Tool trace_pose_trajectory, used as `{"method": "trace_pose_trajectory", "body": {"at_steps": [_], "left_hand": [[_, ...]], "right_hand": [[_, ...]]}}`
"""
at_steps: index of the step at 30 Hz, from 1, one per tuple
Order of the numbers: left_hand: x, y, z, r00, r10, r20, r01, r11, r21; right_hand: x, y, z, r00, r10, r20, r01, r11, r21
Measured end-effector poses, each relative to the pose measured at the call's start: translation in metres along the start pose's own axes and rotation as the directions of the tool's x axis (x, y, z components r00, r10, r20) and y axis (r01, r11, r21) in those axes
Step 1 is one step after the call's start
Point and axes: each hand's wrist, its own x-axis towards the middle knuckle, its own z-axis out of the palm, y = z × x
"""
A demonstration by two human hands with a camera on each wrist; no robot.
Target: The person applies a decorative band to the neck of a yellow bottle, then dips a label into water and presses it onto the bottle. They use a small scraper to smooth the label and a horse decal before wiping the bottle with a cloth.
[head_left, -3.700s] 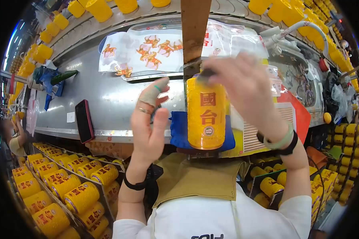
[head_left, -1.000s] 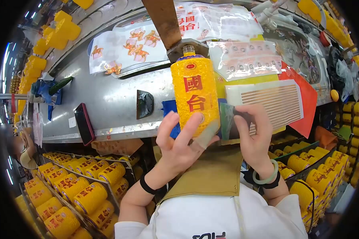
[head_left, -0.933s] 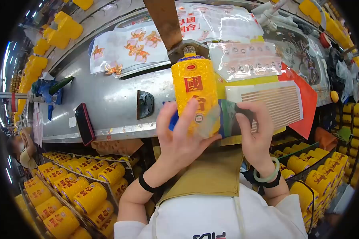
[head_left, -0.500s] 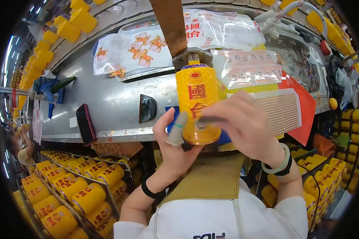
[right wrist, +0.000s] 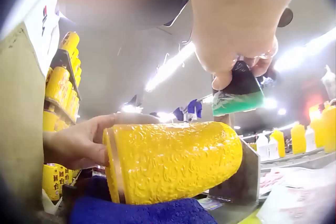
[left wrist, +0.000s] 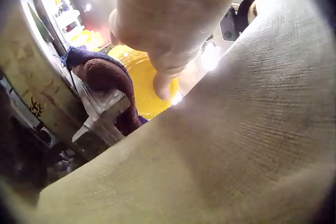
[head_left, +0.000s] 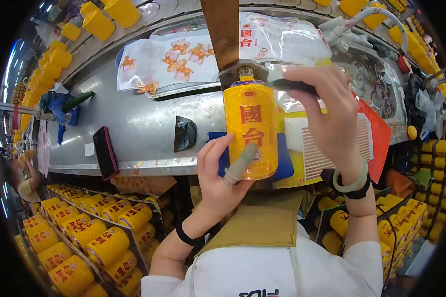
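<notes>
A yellow embossed bottle [head_left: 251, 128] with red characters lies on a blue cloth [head_left: 284, 161], its neck against a metal holder [head_left: 262, 72]. My left hand [head_left: 218, 180] holds its lower end, a finger in a fabric finger cot [head_left: 240, 166] lying on the front. In the right wrist view, the left thumb and fingers show at the bottle's [right wrist: 173, 161] base. My right hand [head_left: 332, 106] pinches a dark scraper with a green edge [right wrist: 239, 92], raised beside the bottle's shoulder, apart from it. The left wrist view catches only part of the bottle [left wrist: 144, 90] behind the fingers.
A dark curved piece [head_left: 185, 133] and a phone [head_left: 105, 153] lie on the metal bench. Decal sheets [head_left: 171, 64] are behind, striped paper [head_left: 312, 158] at right. Crates of yellow bottles [head_left: 106, 242] stand below both sides. Another person [head_left: 25, 173] sits far left.
The right hand has carried the scraper from the bottle's lower right side up to its shoulder. The left hand has shifted from holding clear film over the lower front to gripping the lower end.
</notes>
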Motion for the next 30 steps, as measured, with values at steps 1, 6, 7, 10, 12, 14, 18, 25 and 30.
{"method": "trace_pose_trajectory", "body": {"at_steps": [1, 6, 7, 10, 12, 14, 18, 25, 30], "left_hand": [[0.000, 0.000, 0.000, 1.000, -0.002, 0.003, 0.002, 1.000, -0.001], [0.004, 0.010, -0.001, 0.994, 0.102, 0.032, -0.106, 0.963, 0.246], [0.005, 0.011, -0.003, 0.994, 0.101, 0.031, -0.105, 0.963, 0.247], [0.001, 0.010, -0.001, 0.997, 0.075, 0.033, -0.081, 0.970, 0.230], [-0.011, 0.004, 0.010, 0.976, -0.158, -0.152, 0.152, 0.987, -0.048], [-0.012, -0.003, 0.008, 0.977, -0.163, -0.140, 0.159, 0.987, -0.038], [0.001, 0.012, -0.009, 0.987, 0.129, -0.096, -0.097, 0.955, 0.279], [0.001, 0.008, -0.012, 0.920, 0.351, -0.176, -0.231, 0.846, 0.481], [0.001, -0.004, 0.011, 0.949, -0.315, -0.026, 0.296, 0.915, -0.274]], "right_hand": [[-0.006, 0.000, -0.005, 0.998, 0.065, 0.006, -0.066, 0.998, 0.011], [-0.028, -0.005, -0.019, 0.964, 0.263, 0.029, -0.264, 0.963, 0.056], [-0.030, -0.006, -0.021, 0.965, 0.262, 0.030, -0.263, 0.963, 0.057], [-0.039, -0.011, -0.025, 0.953, 0.303, 0.022, -0.303, 0.951, 0.067], [-0.047, -0.013, -0.029, 0.923, 0.385, 0.012, -0.385, 0.921, 0.057], [-0.055, -0.011, -0.029, 0.903, 0.430, -0.008, -0.428, 0.899, 0.095], [-0.069, 0.000, -0.024, 0.829, 0.554, -0.080, -0.525, 0.819, 0.231], [-0.071, -0.003, -0.027, 0.782, 0.615, -0.098, -0.559, 0.763, 0.326], [-0.067, -0.009, -0.027, 0.789, 0.611, -0.063, -0.550, 0.748, 0.371]]}}
